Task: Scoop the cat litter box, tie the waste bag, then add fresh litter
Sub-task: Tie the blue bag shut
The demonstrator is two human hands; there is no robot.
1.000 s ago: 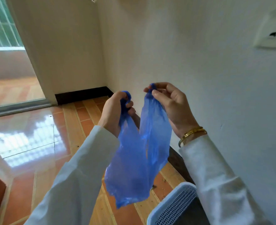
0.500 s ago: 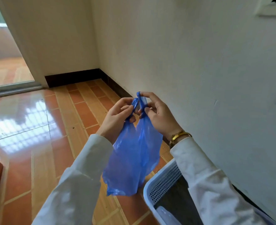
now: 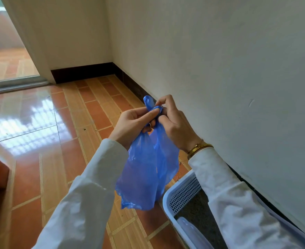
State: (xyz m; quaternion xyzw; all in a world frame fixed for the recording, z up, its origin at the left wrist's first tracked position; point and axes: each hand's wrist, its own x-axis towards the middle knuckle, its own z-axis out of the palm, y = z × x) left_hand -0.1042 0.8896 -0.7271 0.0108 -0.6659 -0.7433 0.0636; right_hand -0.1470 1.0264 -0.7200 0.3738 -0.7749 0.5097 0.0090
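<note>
Both hands pinch the twisted top of a blue waste bag (image 3: 146,169) held in the air.

The left hand (image 3: 132,124) and right hand (image 3: 175,123) meet with fingers curled around the bag's crossed handles, one blue loop sticking up between them. The bag hangs down between white sleeves, above the tiled floor (image 3: 58,159), just beside the white litter box (image 3: 182,194) against the wall (image 3: 220,69).

- Daylight floods in from the glass door (image 3: 8,51) at upper left, overexposing it.
- White glare streaks the glossy floor (image 3: 27,121).
- The wall (image 3: 220,60) stays evenly lit, shadows soft.
- Wide-angle bending curves the edges; detail is slightly soft throughout.
</note>
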